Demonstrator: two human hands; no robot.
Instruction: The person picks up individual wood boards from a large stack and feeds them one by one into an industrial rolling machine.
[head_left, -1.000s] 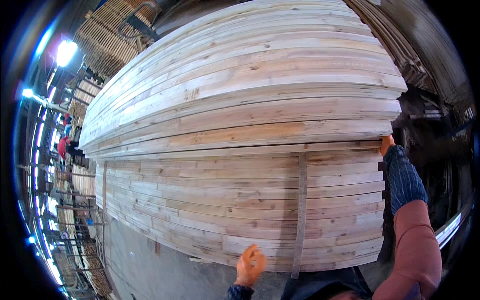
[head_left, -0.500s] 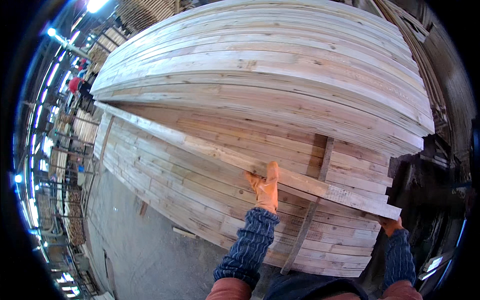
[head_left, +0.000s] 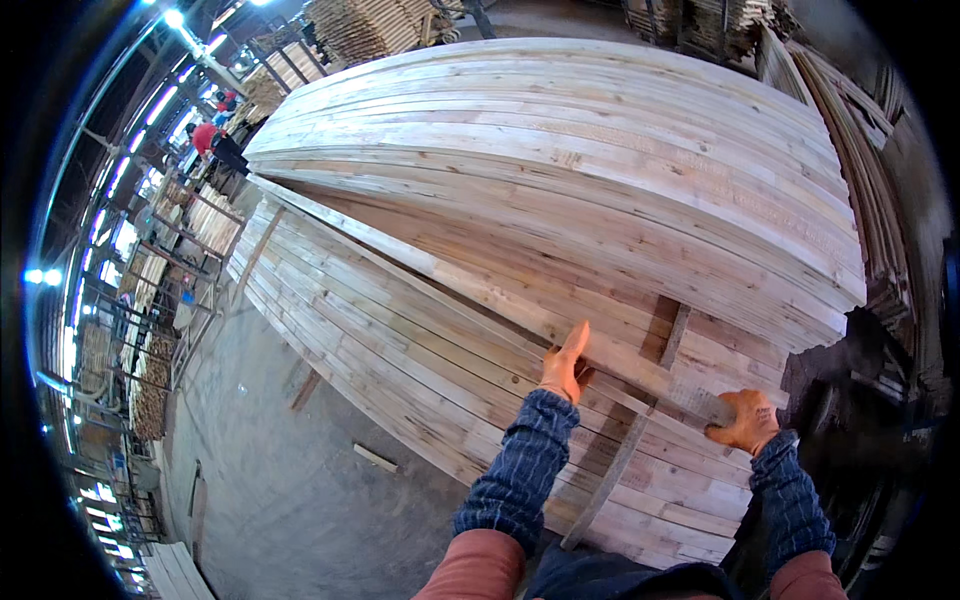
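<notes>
A long, pale wooden board [head_left: 480,288] slants across the stack, its far end by the tall pile at the left. My left hand [head_left: 566,368], in an orange glove, grips its near edge, thumb up along the side and the fingers partly hidden beneath. Around the board's right end my right hand [head_left: 748,421], gloved alike, is closed with its knuckles on top. Under the board lies a lower layer of planks [head_left: 400,330] side by side. Across that layer, near my hands, runs a narrow wooden strip [head_left: 612,476].
Behind the board rises a tall stack of planks [head_left: 560,130]. Concrete floor [head_left: 300,480] with a small wood offcut [head_left: 375,458] lies to the left. Far left, a person in a red top [head_left: 205,138] bends near racks of timber. Dark machinery [head_left: 860,450] stands at right.
My right hand has come from beneath the board's end to its top. The board's right end has moved left and slightly up in the picture. The view has shifted.
</notes>
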